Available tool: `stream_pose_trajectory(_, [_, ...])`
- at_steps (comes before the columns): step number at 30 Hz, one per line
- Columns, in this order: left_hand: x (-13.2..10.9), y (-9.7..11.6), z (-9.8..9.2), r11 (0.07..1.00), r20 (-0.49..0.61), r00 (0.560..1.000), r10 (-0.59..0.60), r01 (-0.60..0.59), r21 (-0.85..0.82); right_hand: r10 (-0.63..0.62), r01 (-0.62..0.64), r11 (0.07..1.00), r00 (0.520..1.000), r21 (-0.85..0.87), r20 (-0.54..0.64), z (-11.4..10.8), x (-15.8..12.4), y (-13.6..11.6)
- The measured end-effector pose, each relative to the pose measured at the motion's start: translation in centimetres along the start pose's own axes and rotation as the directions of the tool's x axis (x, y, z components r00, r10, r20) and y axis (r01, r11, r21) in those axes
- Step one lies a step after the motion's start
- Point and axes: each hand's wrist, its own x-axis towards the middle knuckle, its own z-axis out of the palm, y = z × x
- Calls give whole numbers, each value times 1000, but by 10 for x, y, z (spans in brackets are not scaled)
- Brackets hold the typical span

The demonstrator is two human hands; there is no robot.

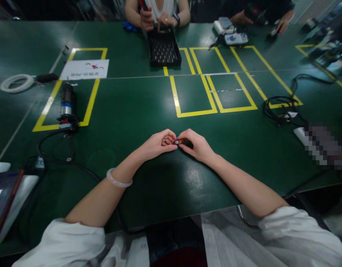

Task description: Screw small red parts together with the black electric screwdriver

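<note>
A wide green table (132, 111) fills the view, marked with yellow tape outlines (197, 111). At its far edge stands a black tray (165, 63), and a co-worker's hands (147, 18) are raised just behind it. A white sheet of paper (84, 69) lies on the left in a taped rectangle. Just below it a cylindrical tool (66, 105) lies with its cord trailing towards the near edge. A coil of black cable (280, 109) sits on the right, and a white ring (16, 82) far left. At the centre, close to the near edge, the person's left hand (156, 144) and right hand (197, 145) meet fingertip to fingertip just above the table. Both have their fingers curled in narrow, pinching a small red part (179, 141) between them. A pale bracelet (118, 178) circles the left wrist.
</note>
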Motion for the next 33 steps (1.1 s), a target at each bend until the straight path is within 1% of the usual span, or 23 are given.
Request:
stream_pose_trajectory(5, [0, -1, 0, 1000, -6, 1000, 6, -6, 13, -38, 38, 997, 999, -64, -2, 0, 0, -2])
stream_pose_trajectory(10, [1, -1, 0, 1000, 1, 1000, 1, -1, 30, -53, 54, 996, 998, -75, 19, 1, -1, -2])
stream_pose_trajectory(21, [0, 1, -1, 999, -2, 1000, -1, 1, 45, -16, 17, 999, 1000, -28, 27, 1, -1, 0])
stream_pose_trajectory(28, [1, -1, -1, 999, -8, 1000, 1, 0, 42, 68, -69, 998, 997, 11, 47, 2, -1, 3])
stream_pose_trajectory(33, [0, -1, 0, 999, -4, 1000, 1, 0, 32, 82, -84, 995, 995, 46, 58, 4, -2, 3])
